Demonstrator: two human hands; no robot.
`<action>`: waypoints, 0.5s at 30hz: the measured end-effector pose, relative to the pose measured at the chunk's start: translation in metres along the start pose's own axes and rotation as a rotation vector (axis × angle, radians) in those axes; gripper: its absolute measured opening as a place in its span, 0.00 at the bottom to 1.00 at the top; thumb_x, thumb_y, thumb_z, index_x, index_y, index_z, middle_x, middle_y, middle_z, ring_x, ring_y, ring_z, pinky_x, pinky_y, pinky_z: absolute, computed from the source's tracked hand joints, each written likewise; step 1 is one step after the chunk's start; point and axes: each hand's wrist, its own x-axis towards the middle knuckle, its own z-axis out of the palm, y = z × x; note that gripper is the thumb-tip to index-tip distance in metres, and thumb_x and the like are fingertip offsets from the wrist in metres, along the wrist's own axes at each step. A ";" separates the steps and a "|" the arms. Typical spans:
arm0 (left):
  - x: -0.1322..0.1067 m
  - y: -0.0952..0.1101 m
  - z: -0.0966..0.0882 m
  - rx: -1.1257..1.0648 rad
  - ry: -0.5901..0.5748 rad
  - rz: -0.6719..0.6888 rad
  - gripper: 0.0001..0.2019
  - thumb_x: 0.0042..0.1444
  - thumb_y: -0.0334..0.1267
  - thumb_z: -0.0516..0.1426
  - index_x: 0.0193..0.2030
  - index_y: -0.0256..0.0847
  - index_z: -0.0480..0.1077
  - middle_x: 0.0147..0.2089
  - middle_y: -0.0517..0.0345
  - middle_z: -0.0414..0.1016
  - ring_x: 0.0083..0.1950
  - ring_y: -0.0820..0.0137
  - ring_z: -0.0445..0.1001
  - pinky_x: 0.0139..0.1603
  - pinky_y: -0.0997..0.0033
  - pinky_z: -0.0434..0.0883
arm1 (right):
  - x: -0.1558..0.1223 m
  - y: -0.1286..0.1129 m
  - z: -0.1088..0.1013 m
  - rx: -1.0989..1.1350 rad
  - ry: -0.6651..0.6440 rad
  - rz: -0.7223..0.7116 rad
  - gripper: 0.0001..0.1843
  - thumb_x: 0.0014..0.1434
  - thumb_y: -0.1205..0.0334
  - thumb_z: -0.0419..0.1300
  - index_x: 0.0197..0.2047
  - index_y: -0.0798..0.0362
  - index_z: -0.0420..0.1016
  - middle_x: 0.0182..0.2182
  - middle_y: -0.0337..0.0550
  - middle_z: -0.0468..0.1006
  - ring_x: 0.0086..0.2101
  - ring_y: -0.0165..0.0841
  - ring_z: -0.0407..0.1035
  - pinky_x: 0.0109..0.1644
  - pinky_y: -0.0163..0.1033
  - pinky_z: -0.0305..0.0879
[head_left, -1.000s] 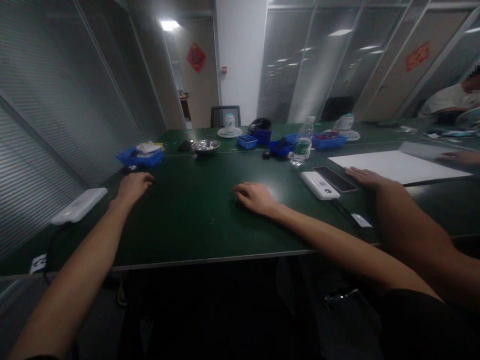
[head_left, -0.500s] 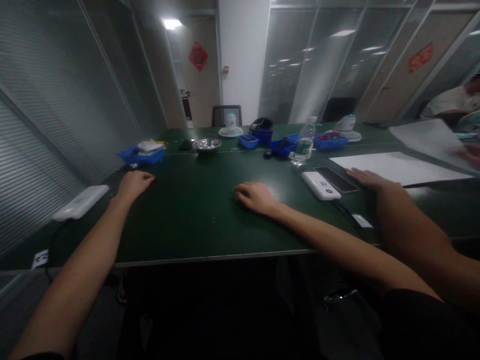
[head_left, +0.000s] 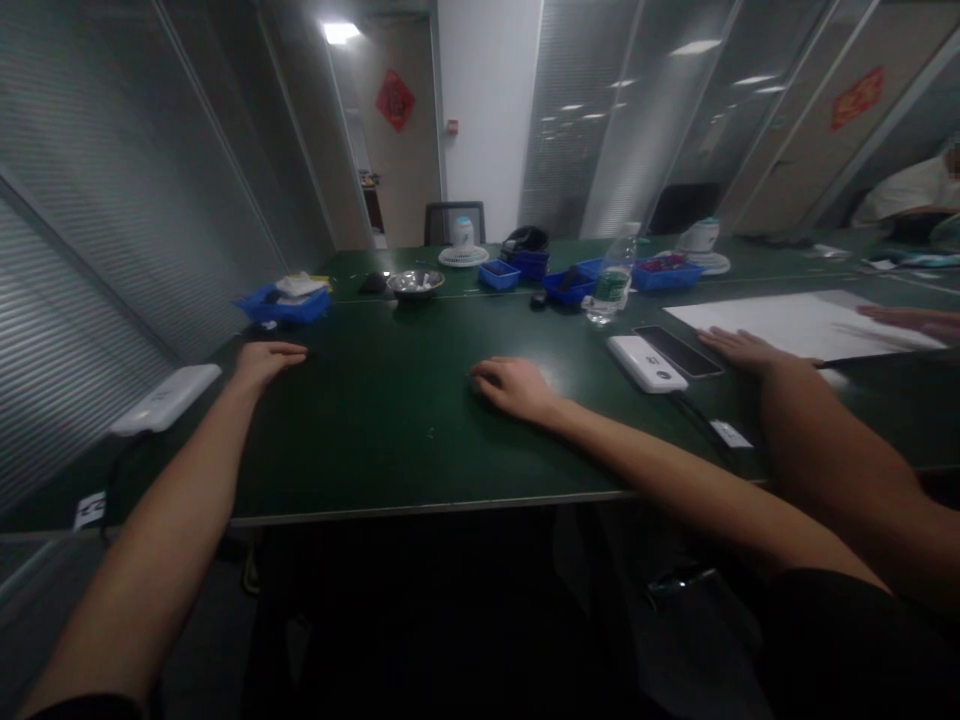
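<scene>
My left hand (head_left: 266, 362) rests on the dark green table with its fingers stretched out to the right, holding nothing. Nearest to it are a blue tray (head_left: 285, 303) with white tissue and a white power bank (head_left: 166, 398) on a cable. In the middle of the table, my right hand (head_left: 517, 387) lies on its side, fingers loosely curled with a gap at the thumb and nothing visible in them. To its right are a second white power bank (head_left: 646, 363), a dark phone (head_left: 679, 351) and a clear water bottle (head_left: 611, 280).
At the right, a co-worker's hands (head_left: 750, 350) lie by a white sheet (head_left: 787, 318). Across the table stand a metal bowl (head_left: 415, 284), blue baskets (head_left: 499, 274) and small white fans (head_left: 463, 255). The table's front edge (head_left: 435, 508) runs before me.
My left fingers have straightened; my right hand has stayed in place. At the right, the co-worker's raised sheet has come down flat on the table.
</scene>
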 end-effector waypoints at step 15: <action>-0.075 0.074 0.084 -0.056 -0.670 0.591 0.17 0.56 0.47 0.68 0.51 0.45 0.83 0.55 0.52 0.82 0.58 0.58 0.78 0.63 0.57 0.71 | -0.002 -0.002 0.003 0.051 -0.009 -0.186 0.17 0.74 0.56 0.57 0.61 0.49 0.77 0.51 0.46 0.80 0.37 0.32 0.73 0.40 0.38 0.62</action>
